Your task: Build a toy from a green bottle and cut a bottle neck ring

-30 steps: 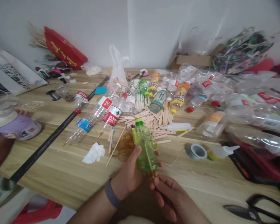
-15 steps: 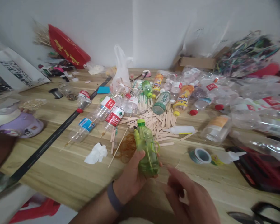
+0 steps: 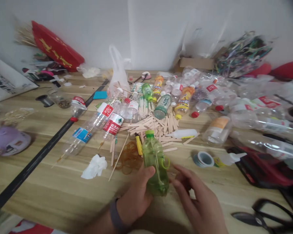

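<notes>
My left hand (image 3: 140,187) is wrapped round a green plastic bottle (image 3: 156,162), its thumb across the front. The bottle stands nearly upright, cap on top, and a thin pale stick shows through its wall. A small green ring (image 3: 166,162) sticks out from its right side. Just right of the bottle is my right hand (image 3: 197,198), thumb and forefinger apart with nothing visible between them. Behind the bottle lie brown rubber bands (image 3: 127,157), a yellow tool (image 3: 138,145) and a thin wooden stick (image 3: 119,156).
Wooden craft sticks (image 3: 148,125) lie heaped mid-table, with plastic bottles around them. Toward the right are a white glue bottle (image 3: 182,133), a roll of tape or line (image 3: 203,159) and scissors (image 3: 258,218). Crumpled tissue (image 3: 94,166) lies left. A black strip (image 3: 39,159) crosses the table.
The view has swung to the right, so the table's things appear further left. The left hand still holds the green bottle; the yellow tool behind it now shows. The right hand remains beside the bottle.
</notes>
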Demonstrator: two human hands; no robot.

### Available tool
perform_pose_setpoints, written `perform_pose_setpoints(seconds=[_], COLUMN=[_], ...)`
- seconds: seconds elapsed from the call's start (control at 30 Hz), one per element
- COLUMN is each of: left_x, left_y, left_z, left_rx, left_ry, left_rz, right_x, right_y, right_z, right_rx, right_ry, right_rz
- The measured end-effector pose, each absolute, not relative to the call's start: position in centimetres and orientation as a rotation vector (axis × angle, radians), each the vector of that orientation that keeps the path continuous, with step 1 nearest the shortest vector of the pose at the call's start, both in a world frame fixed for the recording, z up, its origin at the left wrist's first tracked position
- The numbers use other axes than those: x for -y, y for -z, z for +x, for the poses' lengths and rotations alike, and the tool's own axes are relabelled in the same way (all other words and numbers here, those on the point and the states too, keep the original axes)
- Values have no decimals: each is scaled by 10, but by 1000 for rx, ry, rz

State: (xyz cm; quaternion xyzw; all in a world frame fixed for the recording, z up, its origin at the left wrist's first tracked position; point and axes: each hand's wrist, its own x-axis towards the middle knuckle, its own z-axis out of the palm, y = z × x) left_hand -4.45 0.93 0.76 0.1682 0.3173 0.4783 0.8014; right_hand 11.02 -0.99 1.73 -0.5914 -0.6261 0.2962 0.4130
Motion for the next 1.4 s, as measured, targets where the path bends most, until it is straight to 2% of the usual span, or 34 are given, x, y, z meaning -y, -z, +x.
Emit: perform_pose_setpoints(seconds=[0.33,0.53,0.63,0.77,0.83,1.03,1.2,1.4], left_x=[-8,-9,-8,-5,-5,-8,-8,-3], left_y=[7,-16,-24,-23,-22,-29,-37,-34], left_z=[-45,-50,-47,-40,-40,-56,-70,-66], left_rx=[-621,-701,-715,-769,-824,-955,-1032,-1073], left_ry=[-890,-871,-894,-1041,-1118,-1311,-1462,-1438], left_rz=[437,622,569,393,349,318,326,479], right_x=[11,7,-4,-21,-27,-37,-47,-34], right_y=[-7,-18,-30,-48,-53,-50,-45,-45], right_z=[101,110,121,151,172,238,264,214], right_rx=[1528,1661,1717,1620,1535,950,585,923], right_ry=[-600,-526,-831,-1691,-1886,-1734,-1473,-1569], right_rz=[-1568,-1570,-1453,-1202,-1101,-1186,-1114,-1189])
